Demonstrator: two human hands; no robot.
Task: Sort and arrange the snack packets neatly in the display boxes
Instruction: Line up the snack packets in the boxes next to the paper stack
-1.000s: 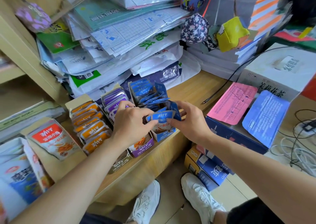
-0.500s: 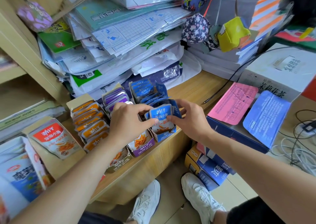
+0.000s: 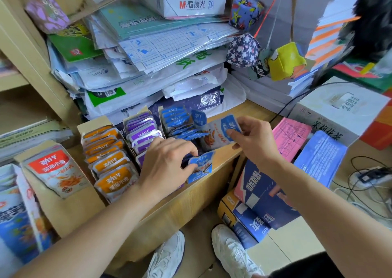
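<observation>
Three narrow display boxes stand side by side on a wooden counter. One has orange packets (image 3: 110,161), one purple packets (image 3: 144,129), and the blue box (image 3: 198,176) has blue packets lying untidily. My left hand (image 3: 167,163) rests over the front of the purple and blue boxes, fingers pinching the front blue packet (image 3: 201,161). My right hand (image 3: 252,140) holds another blue packet (image 3: 220,133) lifted above the blue box, tilted sideways.
A tall heap of paper packs and plastic bags (image 3: 152,61) rises right behind the boxes. A red packet (image 3: 57,171) leans in a box at left. Pink and blue sheets (image 3: 292,137) lie on cartons at right; cables (image 3: 371,180) beyond. White shoes (image 3: 233,252) below.
My right hand has lifted a blue packet up and to the right, out of the blue box. My left hand now holds the front blue packet alone.
</observation>
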